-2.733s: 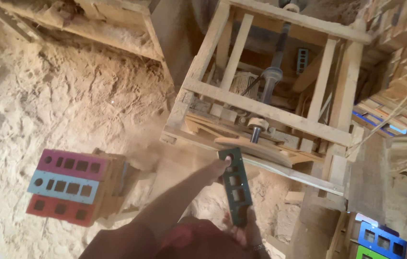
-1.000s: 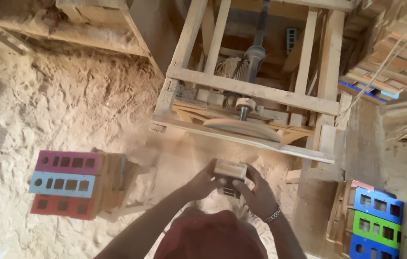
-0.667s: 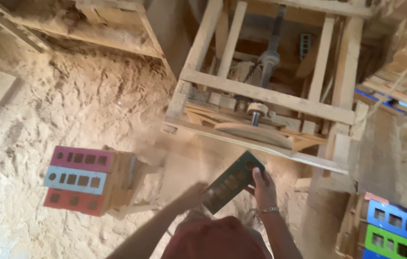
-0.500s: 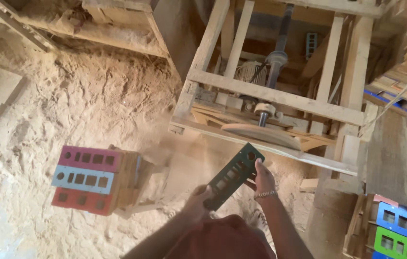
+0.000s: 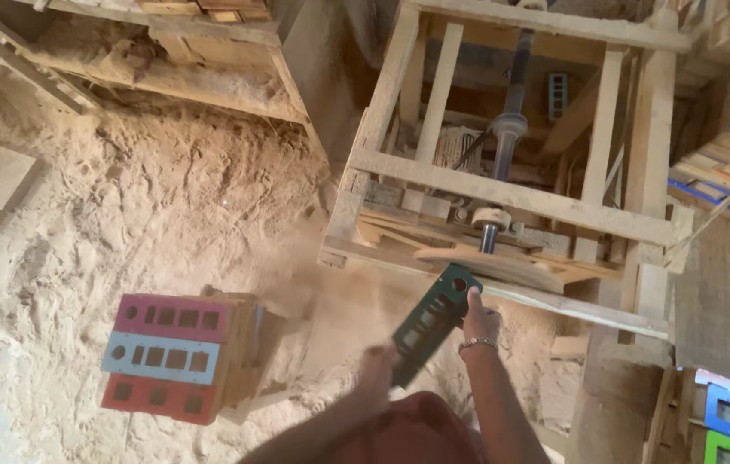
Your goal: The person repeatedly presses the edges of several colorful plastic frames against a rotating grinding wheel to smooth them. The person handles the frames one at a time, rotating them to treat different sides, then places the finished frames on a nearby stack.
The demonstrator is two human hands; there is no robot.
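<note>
A green panel (image 5: 430,325) (long, with cut-out holes) is held tilted between both hands, near the wooden frame (image 5: 511,185). Its far end is gripped by the right hand (image 5: 480,318), fingers closed on the edge; its near end is clasped by the left hand (image 5: 377,371), which is blurred. A stack (image 5: 177,354) of painted panels stands well apart to the left, on sawdust (image 5: 124,215).

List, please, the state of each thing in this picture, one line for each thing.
Green wooden panel: tilted, held at both ends, top end near the machine.
Left hand: closed on the panel's lower end, blurred.
Right hand: on the panel's upper end.
Stack of painted panels: standing on the sawdust, pink above, then light blue, then red.
Wooden frame machine: upright, its vertical shaft in view.
</note>
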